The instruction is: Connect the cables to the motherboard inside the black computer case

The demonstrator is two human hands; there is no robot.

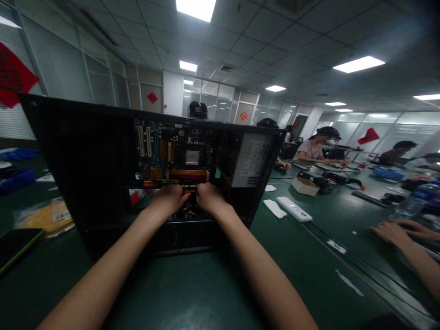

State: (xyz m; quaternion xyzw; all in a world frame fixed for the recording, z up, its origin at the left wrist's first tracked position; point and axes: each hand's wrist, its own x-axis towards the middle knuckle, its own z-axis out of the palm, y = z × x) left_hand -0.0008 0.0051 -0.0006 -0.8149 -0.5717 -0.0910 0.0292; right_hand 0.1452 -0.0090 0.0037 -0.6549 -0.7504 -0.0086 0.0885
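A black computer case stands open on the green table, its inside facing me. In it are a motherboard with a square metal processor and orange slots, and a silver power supply at the upper right. Both my hands reach into the lower middle, just below the slots. My left hand is closed, its thumb by a small red item. My right hand is closed close beside it. Whatever their fingertips grip is too small and dark to make out.
Left of the case lie a phone in a green cover, a yellow packet and a blue tray. On the right are a white power strip, a small box, cables and another person's hands. Several people sit farther back.
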